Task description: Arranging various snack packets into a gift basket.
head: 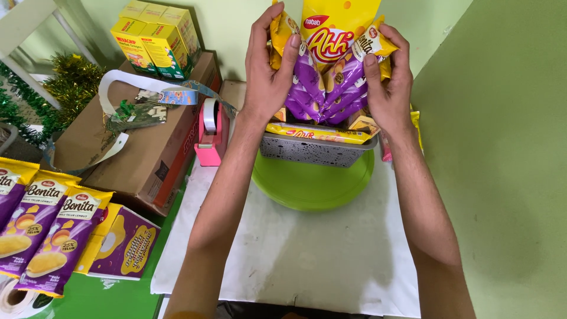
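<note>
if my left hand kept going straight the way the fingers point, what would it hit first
Your left hand points up and away, already pressing the purple snack packs. Next it would probably meet the small yellow packet, though depth is unclear.

- Two bare hands: the left hand [267,77] and the right hand [387,82].
- One grey perforated basket [313,152], on one round green plate [313,183].
- One large yellow snack bag [336,29] at the top of the arrangement.
- Three purple snack packets [41,227] at the table's left edge.
- One purple and yellow box [127,245] beside them.
- One pink tape dispenser [211,139].
- One brown cardboard box [147,142].
- Three yellow cartons [156,38] stacked on it; more cannot be told.
</note>
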